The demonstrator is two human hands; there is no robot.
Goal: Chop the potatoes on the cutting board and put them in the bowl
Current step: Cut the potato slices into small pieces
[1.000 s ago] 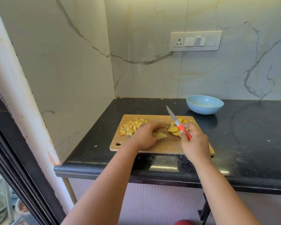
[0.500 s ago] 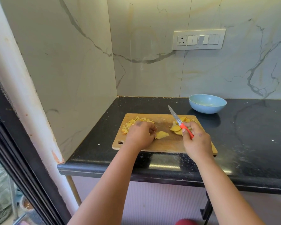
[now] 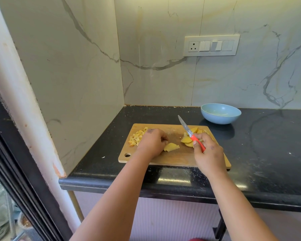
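Head view: you look down at a wooden cutting board (image 3: 174,156) lying on a black countertop (image 3: 268,145), a little right of the frame's centre.
Left hand: your left hand (image 3: 151,143) rests on the left half of the board, fingers curled in loosely; whether they pinch anything you cannot tell from here.
Loose slice: a pale yellow potato slice (image 3: 171,147) lies flat on the board just right of that hand, at its fingertips; contact is not clear.
Chopped pile: small potato cubes (image 3: 137,136) sit at the upper left of the board, partly hidden behind your left hand.
Right hand: your right hand (image 3: 207,152) is wrapped around the red handle of a knife (image 3: 192,134), thumb on top of the handle.
Knife: the blade points up and to the left in the frame, tip raised above the board, angled over the slices.
Uncut slices: a heap of potato slices (image 3: 193,136) lies at the upper right of the board, just beyond your right hand and under the blade.
Bowl: a light blue bowl (image 3: 221,113) stands on the countertop beyond the board's upper right corner, apart from it, with no potato visible inside.
Surface: the countertop is glossy black, flecked with pale specks and scraps.
Room: veined marble-look walls (image 3: 163,49) meet in a corner behind the board; a white switch plate (image 3: 211,45) with a socket is set in the back wall at upper right; a dark frame (image 3: 16,167) runs down the left edge.
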